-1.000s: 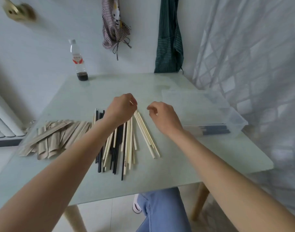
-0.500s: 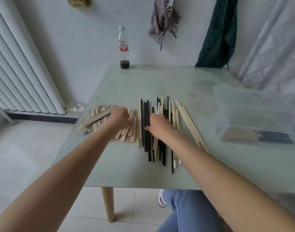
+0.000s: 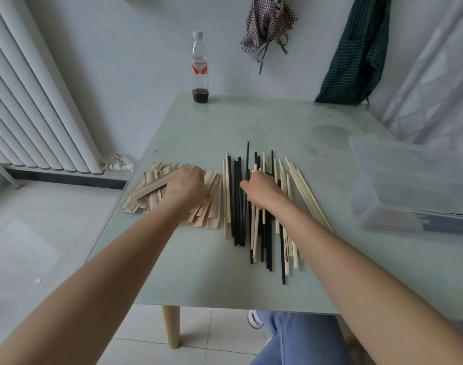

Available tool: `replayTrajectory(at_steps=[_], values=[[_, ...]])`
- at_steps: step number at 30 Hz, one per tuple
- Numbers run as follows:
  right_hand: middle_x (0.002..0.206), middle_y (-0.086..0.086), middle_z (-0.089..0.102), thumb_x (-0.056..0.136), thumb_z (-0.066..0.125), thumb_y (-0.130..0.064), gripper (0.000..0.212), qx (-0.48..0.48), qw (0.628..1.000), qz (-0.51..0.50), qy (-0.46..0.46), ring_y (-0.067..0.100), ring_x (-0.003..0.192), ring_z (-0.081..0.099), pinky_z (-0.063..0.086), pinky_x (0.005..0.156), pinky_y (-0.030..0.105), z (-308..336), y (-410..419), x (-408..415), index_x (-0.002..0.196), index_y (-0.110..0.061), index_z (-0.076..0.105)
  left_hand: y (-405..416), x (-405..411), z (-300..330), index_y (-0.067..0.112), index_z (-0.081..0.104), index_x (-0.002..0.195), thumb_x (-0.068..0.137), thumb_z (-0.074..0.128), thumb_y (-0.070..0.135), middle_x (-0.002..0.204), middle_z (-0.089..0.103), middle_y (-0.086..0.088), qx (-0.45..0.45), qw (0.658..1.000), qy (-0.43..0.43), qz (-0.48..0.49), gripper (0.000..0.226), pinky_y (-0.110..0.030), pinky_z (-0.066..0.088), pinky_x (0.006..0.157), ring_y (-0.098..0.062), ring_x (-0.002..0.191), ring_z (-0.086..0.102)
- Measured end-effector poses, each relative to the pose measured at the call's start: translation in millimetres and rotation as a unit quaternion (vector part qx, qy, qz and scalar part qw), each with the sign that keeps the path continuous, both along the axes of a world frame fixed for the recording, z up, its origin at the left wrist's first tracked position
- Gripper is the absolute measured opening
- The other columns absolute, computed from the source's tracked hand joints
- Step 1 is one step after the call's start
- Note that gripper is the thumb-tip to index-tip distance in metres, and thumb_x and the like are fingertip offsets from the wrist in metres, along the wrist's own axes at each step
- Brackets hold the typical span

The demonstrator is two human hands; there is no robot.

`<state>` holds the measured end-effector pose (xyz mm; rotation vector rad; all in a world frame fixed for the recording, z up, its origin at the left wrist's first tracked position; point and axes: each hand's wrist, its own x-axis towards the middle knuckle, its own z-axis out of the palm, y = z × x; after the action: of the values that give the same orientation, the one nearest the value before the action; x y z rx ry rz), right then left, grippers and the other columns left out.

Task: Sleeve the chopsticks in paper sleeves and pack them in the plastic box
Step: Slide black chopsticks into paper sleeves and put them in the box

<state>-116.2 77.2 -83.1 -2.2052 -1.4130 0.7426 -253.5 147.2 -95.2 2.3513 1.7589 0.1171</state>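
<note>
Reaching down since a second earlier, the left hand [image 3: 187, 184] lay on the paper sleeves [image 3: 212, 206], the right hand [image 3: 262, 189] on the loose chopsticks [image 3: 235, 206] mid-worktop, fingers' grip indeterminable; plastic box [image 3: 409, 185] held few sleeved pairs, so another sleeving was probably beginning.

bottle [image 3: 199, 72] on table [image 3: 251, 122], radiator [image 3: 33, 101] left.

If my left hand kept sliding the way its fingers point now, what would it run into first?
The left hand points up-left across the pile of tan paper sleeves it rests on, so it meets more sleeves first. Beyond them, probably just the edge of the pale green glass table.
</note>
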Motion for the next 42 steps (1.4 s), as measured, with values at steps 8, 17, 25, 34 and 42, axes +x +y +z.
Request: replayTrajectory(at_steps=[8,17,25,34,42], values=[[0.073,0.011,0.069,0.101,0.027,-0.016,0.023,0.114,0.980,-0.085,0.137,0.005,0.030,0.050,0.031,0.030,0.013,17.4,-11.8,13.6,0.117,-0.004,0.039,-18.6,18.7,10.3,0.012,0.052,0.078,0.089,0.044,0.001,0.068,0.050,-0.004,0.086,0.990,0.114,0.006,0.018,-0.028,0.034,0.055,-0.020,0.068,0.048],[0.073,0.004,0.069,0.100,0.035,-0.019,0.016,0.156,0.969,-0.067,0.177,0.025,0.080,0.069,0.055,0.074,0.035,21.2,-35.1,23.5,0.107,-0.008,0.046,-22.3,11.6,26.9,0.006,0.047,0.074,0.090,0.041,0.011,0.074,0.057,-0.010,0.074,0.995,-0.074,-0.002,0.018,-0.029,0.032,0.048,-0.025,0.058,0.047],[0.065,-0.002,0.052,0.097,0.039,-0.012,0.024,0.202,0.968,-0.046,0.143,0.006,0.054,0.042,0.035,0.055,0.020,28.6,-61.2,27.4,0.093,-0.012,0.062,-33.9,13.1,34.8,0.012,0.049,0.076,0.094,0.052,0.024,0.060,0.045,0.000,-0.329,0.720,-0.604,0.093,0.022,-0.017,0.031,0.035,-0.008,0.040,0.038],[0.063,-0.006,0.056,0.095,0.050,-0.023,0.024,0.187,0.981,0.009,0.050,0.005,0.057,0.046,0.039,0.066,0.022,33.9,-74.4,32.4,0.097,-0.016,0.073,-31.8,23.4,28.3,0.002,0.056,0.091,0.100,0.029,0.026,0.066,0.047,-0.001,-0.446,0.328,-0.820,0.147,0.037,-0.018,0.050,0.049,-0.008,0.055,0.042],[0.068,-0.005,0.065,0.092,0.056,-0.024,0.021,0.143,0.989,0.036,0.004,0.006,0.054,0.050,0.044,0.060,0.019,41.3,-71.5,27.9,0.094,-0.016,0.075,-24.8,24.6,41.0,0.004,0.053,0.091,0.101,0.037,0.026,0.065,0.060,-0.004,-0.401,0.208,-0.884,0.122,0.029,-0.027,0.046,0.077,-0.010,0.065,0.056]])
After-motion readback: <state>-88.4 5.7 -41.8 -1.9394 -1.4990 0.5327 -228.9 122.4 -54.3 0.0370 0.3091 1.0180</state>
